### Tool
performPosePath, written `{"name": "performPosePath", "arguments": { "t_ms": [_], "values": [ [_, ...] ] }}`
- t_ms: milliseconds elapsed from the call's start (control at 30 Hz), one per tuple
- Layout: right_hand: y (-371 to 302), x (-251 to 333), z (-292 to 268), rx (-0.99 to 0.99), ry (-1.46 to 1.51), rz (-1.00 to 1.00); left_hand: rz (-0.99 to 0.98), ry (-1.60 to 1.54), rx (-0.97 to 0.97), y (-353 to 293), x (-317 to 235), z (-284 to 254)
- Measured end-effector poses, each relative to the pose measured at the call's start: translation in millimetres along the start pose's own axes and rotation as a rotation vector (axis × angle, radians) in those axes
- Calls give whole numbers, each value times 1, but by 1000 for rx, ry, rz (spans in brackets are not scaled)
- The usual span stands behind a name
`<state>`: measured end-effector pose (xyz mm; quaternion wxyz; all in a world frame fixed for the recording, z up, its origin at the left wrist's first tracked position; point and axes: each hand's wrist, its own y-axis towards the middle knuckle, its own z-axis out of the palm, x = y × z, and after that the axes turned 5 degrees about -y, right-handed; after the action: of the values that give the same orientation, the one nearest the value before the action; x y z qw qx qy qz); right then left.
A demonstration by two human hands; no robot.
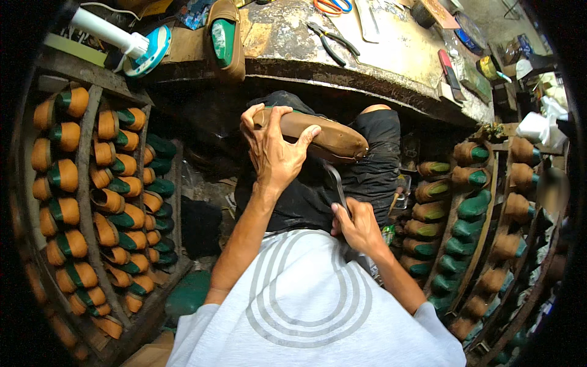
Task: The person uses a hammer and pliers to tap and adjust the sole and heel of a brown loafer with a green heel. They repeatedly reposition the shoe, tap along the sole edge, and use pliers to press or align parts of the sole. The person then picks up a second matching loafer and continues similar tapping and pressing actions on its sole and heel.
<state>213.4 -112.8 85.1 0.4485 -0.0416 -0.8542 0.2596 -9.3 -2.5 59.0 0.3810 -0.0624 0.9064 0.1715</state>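
My left hand [276, 153] grips a brown shoe [336, 136] over my lap, fingers over its far side and thumb along its near side. The shoe lies tilted on its side with its rounded end to the right; a strip of green shows at its upper edge. In my right hand [361, 229], closed in a fist, is a slim curved metal tool [337, 186]. Its upper end reaches just below the shoe; whether they touch I cannot tell. The tool's lower end is hidden by my fingers.
Ahead, a worn workbench [275, 46] holds another brown shoe [225, 43] with a green insole, black-handled pliers [333, 44], scissors [331, 6], a red-handled knife [449, 70] and a white-and-blue lamp [147, 49]. Wooden racks [92, 153] of tan and green shoes flank me.
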Motion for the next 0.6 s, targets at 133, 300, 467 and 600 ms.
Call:
{"name": "performPosePath", "arguments": {
  "t_ms": [133,300,467,600],
  "values": [
    [-20,10,-3,-247,71,-55,10,-10,46,2,-1,5],
    [71,14,3,-437,-318,-221,38,33,48,2,-7,14],
    [142,32,-89,-589,-125,-428,-90,29,140,13,-10,19],
    [235,40,-186,-731,-203,-222,-131,21,178,18,-4,16]
  ]
}}
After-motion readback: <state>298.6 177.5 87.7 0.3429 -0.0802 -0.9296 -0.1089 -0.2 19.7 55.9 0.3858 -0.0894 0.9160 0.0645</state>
